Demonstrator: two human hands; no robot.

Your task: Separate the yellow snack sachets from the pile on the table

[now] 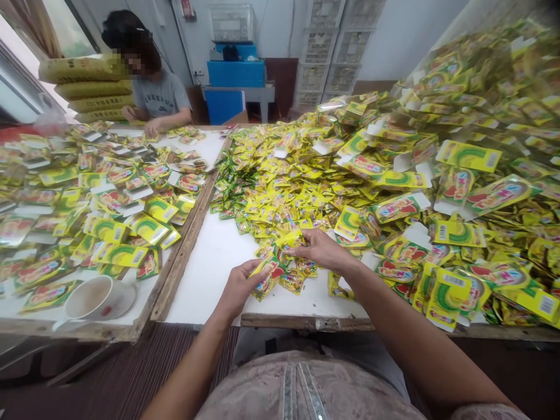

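Now: you work at the near edge of the white table (205, 274), both hands just in front of the sachet heap (284, 175).
Left hand: your left hand (238, 289) has its fingers curled closed around a bundle of sachets (270, 279), thumb on top.
Bundle: its long axis runs on a slant, with the low end in your palm and the far end pointing away and to the right, toward your other hand. It sits just above the table's near edge.
Right hand: your right hand (324, 249) is palm down, thumb and forefinger pinched on a single sachet (291, 238) at the near fringe of the heap.
Single sachet: it lies nearly flat, long side running left to right, just beyond the bundle.
Materials: the sachets are small glossy foil packets, crinkled, yellow with green and red print. The cartons (455, 286) toward the table's right edge are flat printed card with white flaps and barcodes.
Table: smooth white top with a rough wooden strip along the near edge.
Nearby: a white cup (94, 298) sits on a saucer at the near edge of the neighbouring table (172, 280). Another person (160, 96) sits at its far edge.
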